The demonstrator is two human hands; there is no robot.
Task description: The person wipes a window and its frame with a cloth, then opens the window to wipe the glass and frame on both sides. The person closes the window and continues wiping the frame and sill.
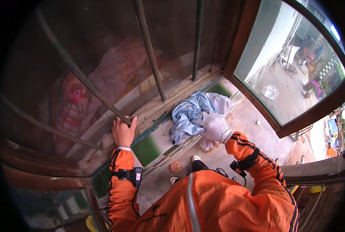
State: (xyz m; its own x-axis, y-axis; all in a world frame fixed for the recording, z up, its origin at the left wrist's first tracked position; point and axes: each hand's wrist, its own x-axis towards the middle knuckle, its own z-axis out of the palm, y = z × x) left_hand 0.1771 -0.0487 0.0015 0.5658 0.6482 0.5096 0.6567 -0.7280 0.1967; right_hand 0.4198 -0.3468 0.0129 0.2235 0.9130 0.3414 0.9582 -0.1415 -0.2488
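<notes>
My left hand (124, 131), bare, rests at the window sill with its fingers around the foot of a rusty metal window bar (110, 107). My right hand (214, 124), in a white glove, presses on a bunched light-blue cloth (187, 111) on the tiled outer ledge and holds part of it. A whitish cloth (221, 102) lies against the blue one on its far right side, and a pale piece hangs below my right hand. The sill (169, 100) runs behind the cloths, with its teal edge worn.
An open wooden-framed glass casement (279, 69) stands at the right, another (59, 203) at the lower left. More bars (198, 40) rise from the sill. Bedding (103, 75) shows behind the window. Below are a red bowl (176, 167) of small brownish pieces and a white plug with cord (258, 122).
</notes>
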